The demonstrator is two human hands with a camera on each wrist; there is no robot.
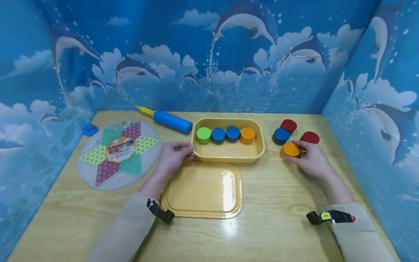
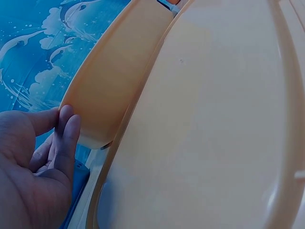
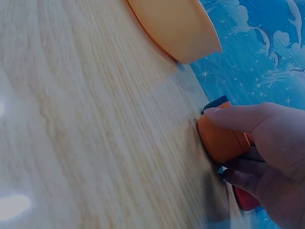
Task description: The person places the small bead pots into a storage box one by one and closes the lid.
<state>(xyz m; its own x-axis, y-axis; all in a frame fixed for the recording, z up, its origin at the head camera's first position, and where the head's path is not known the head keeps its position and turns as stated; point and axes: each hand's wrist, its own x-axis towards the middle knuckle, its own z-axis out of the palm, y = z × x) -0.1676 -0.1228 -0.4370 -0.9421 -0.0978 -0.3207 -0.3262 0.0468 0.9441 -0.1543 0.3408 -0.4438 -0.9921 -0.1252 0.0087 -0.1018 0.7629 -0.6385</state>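
Note:
My left hand (image 1: 175, 155) pinches the left end of a yellow plastic box (image 1: 229, 159); the left wrist view shows thumb and fingers at its rim. Inside stand a green round block (image 1: 204, 135), two blue round blocks (image 1: 218, 135) and an orange one (image 1: 247, 135), in a row. At the right, my right hand (image 1: 311, 158) grips another orange round block (image 1: 289, 150) between thumb and fingers. In the right wrist view, this orange block (image 3: 220, 138) is at the table surface. Beside it are a blue block (image 1: 281, 136) and two red ones (image 1: 309, 137).
A yellow lid (image 1: 199, 189) lies flat in front of the box. To the left is a round star-patterned game board (image 1: 119, 154), with a small blue object (image 1: 90, 129) beyond it. Behind lies a blue pump (image 1: 171, 121) with a yellow nozzle. Dolphin-print curtains (image 1: 196, 54) border the table.

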